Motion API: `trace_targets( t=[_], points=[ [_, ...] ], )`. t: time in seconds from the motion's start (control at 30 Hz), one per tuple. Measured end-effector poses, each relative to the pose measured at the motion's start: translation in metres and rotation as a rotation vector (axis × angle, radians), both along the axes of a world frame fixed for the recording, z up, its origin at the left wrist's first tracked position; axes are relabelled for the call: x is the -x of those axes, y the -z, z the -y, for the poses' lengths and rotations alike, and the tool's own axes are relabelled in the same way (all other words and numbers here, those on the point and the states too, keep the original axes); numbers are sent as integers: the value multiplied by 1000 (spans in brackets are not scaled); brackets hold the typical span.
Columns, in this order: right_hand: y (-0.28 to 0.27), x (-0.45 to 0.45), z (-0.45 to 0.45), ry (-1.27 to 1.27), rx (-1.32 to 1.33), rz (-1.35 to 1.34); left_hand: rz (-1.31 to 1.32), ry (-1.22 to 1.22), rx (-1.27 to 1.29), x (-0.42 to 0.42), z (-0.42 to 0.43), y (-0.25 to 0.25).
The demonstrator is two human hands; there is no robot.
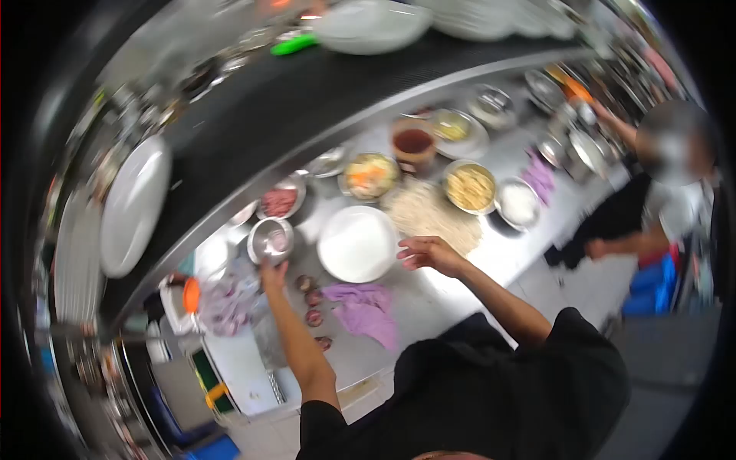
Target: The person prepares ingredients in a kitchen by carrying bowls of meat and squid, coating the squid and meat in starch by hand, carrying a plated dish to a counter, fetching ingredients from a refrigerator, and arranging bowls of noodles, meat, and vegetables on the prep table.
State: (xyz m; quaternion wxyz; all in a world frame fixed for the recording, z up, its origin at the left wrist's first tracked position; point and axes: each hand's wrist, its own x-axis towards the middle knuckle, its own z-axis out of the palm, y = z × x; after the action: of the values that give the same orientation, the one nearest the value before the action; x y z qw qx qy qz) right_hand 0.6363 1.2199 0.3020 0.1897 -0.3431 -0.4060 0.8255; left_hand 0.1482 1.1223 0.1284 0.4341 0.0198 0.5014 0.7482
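Observation:
My left hand [274, 274] is at the near rim of a small metal bowl [271, 241], its fingers closed on the rim. Something small and pale lies in that bowl. My right hand [431, 253] is in the air, fingers apart, just right of a round white plate [357, 244] and at the near edge of a pile of pale noodles [433, 217]. A bowl of minced red meat [279, 201] stands behind the small bowl. Several red onions [313, 317] and a purple cloth [365, 313] lie on the near side of the plate.
Bowls of chopped vegetables [369, 175], yellow food [470, 188] and white powder [518, 204] line the steel table. A container of dark red sauce [412, 142] stands behind. A plastic bag [228, 303] lies left. A shelf [253, 123] holds white plates. Another person [667, 215] stands right.

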Motion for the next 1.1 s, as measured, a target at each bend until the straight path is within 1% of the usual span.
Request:
trace_targets(
  t=[0.03, 0.1, 0.13, 0.17, 0.2, 0.23, 0.3, 0.33, 0.37, 0.4, 0.43, 0.47, 0.5, 0.53, 0.57, 0.6, 0.67, 0.7, 0.73, 0.8, 0.87, 0.9, 0.93, 0.97, 1.03, 1.07, 1.1],
  points=[
    [9, -38, 10, 82, 15, 59, 99, -33, -109, -6, -3, -12],
    [23, -105, 32, 316, 70, 99, 73, -147, 148, -30, -2, -50],
    [22, -132, 43, 385, 54, 184, 82, -114, 168, -57, -6, -73],
    [21, -156, 49, 434, 39, 266, -121, -140, 334, -90, -4, -99],
    [26, -176, 53, 436, 48, 272, -329, -174, 487, -123, -4, -117],
    [35, -194, 57, 465, 48, 327, -329, -177, 497, -154, -3, -125],
    [46, -218, 50, 480, 46, 381, -411, 68, 122, -230, -8, -142],
    [47, -224, 45, 355, 35, 379, -422, 272, 181, -281, -19, -188],
    [48, -229, 42, 234, 29, 373, -496, 480, 149, -326, -30, -213],
    [47, -235, 33, 52, 0, 346, -561, 683, 83, -374, -42, -243],
    [44, -239, 24, -110, -41, 326, -708, 912, 56, -429, -47, -293],
    [28, -242, 17, -257, -63, 344, -856, 1129, -88, -470, -54, -323],
    [13, -246, 10, -362, -103, 334, -965, 1233, -269, -512, -60, -362],
    [24, -253, 3, -440, -146, 300, -1162, 1298, -341, -550, -67, -391],
    [33, -261, -1, -489, -163, 283, -1392, 1280, -580, -584, -73, -409],
    [36, -271, -6, -527, -176, 275, -1604, 1191, -831, -618, -80, -426],
    [41, -293, -13, -565, -192, 264, -1653, 1225, -940, -686, -90, -481],
    [40, -304, -15, -575, -193, 259, -1625, 1502, -918, -723, -96, -511],
    [37, -315, -19, -579, -196, 256, -1675, 1585, -968, -745, -97, -525],
    [31, -340, -26, -574, -204, 254, -1733, 1665, -1021, -769, -93, -541],
    [28, -367, -34, -535, -211, 254, -1792, 1708, -1045, -782, -93, -550],
    [30, -377, -34, -477, -191, 261, -1818, 1722, -1027, -783, -94, -552],
    [33, -390, -35, -383, -170, 282, -1840, 1714, -999, -781, -94, -556],
    [40, -402, -27, -206, -102, 330, -1854, 1694, -951, -777, -94, -556],
    [51, -430, -32, -117, -360, 273, -1857, 1644, -820, -761, -92, -550],
    [56, -440, -32, -118, -359, 255, -1830, 1617, -713, -752, -94, -542],
    [62, -450, -36, -50, -288, 294, -1798, 1588, -596, -741, -93, -529]
  ],
)
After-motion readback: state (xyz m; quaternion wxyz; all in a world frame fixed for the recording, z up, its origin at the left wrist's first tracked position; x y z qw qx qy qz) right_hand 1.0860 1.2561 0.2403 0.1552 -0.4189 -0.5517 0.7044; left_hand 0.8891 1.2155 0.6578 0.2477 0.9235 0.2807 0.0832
